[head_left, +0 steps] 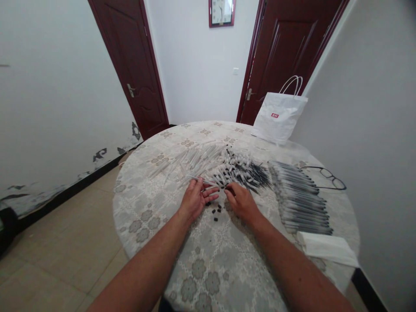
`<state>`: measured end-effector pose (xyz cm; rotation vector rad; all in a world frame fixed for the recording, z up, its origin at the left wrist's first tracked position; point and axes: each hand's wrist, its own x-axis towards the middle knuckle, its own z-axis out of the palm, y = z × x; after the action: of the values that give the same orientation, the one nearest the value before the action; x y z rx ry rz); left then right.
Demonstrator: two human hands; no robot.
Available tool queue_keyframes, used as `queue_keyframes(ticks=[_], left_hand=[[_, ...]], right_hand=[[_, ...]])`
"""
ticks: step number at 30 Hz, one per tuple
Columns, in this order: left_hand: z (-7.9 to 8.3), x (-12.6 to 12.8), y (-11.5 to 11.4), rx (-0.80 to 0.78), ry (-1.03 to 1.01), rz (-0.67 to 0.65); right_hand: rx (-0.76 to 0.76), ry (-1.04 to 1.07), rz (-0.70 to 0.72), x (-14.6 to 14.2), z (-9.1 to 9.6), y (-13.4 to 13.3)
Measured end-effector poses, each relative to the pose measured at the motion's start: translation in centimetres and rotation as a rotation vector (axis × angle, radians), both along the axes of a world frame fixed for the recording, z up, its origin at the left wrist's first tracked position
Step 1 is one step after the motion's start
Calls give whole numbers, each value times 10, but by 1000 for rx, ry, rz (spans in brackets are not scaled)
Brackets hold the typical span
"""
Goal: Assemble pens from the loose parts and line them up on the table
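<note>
A thin clear pen barrel [194, 177] lies across the thumb and index finger of my left hand [193, 200], apparently gripped there, while its other fingers are spread. My right hand [241, 201] is closed in a pinch just to the right; what its fingertips hold is hidden. Small black pen plugs [216, 219] lie loose on the cloth below and between my hands. Beyond my left hand spreads a pile of clear barrels [198, 158]. Ahead of my right hand is a heap of white-and-black pen parts [238, 167] with dark refills [260, 174].
Assembled-looking pens [302, 199] lie in a long row at the right, beside glasses [331, 178] and a folded white item [326, 248]. A white bag [281, 117] stands at the back right of the round table, on its patterned tablecloth [198, 268].
</note>
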<state>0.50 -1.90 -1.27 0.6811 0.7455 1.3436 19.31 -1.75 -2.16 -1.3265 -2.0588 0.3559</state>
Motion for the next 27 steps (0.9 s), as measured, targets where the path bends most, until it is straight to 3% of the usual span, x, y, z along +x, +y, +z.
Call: queue_keyframes(ticks=[4, 9, 18, 27], left_hand=[[-2, 1, -1, 26, -23, -19], [-4, 2, -1, 53, -32, -30], [-1, 6, -4, 53, -30, -43], [-8, 6, -1, 69, -27, -31]], right_hand=[[-93, 380, 32, -9, 1, -5], [-147, 567, 4, -17, -4, -5], [-198, 639, -13, -15, -7, -3], [-238, 620, 8, -12, -9, -1]])
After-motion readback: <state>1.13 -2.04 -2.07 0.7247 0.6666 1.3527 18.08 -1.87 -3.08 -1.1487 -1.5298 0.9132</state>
